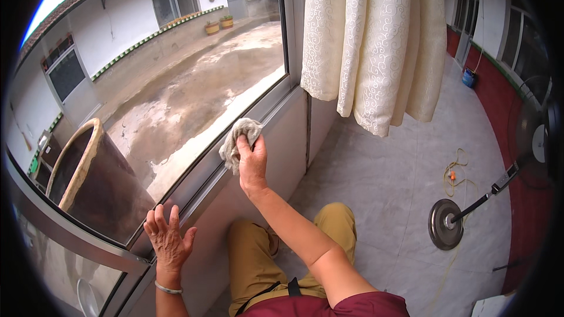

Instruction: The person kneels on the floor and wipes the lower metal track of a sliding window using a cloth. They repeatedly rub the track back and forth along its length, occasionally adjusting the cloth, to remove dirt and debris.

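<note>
My right hand [252, 164] is closed round a crumpled grey-white cloth [239, 138], which lies against the metal window frame [202, 170] at the sill. Part of the cloth sticks out past my thumb and hangs below it. Lower and to the left, my left hand [169, 236] rests with spread fingers on the frame near the corner of the pane, holding nothing. A bracelet circles that wrist. Beyond the frame, the glass pane [194, 100] shows a courtyard.
Patterned cream curtains [367, 41] hang at the upper right beside the frame. A standing fan [447, 223] with a round base is on the grey floor to the right, near a yellow cord [457, 170]. Outside the glass stands a large brown vat [106, 170].
</note>
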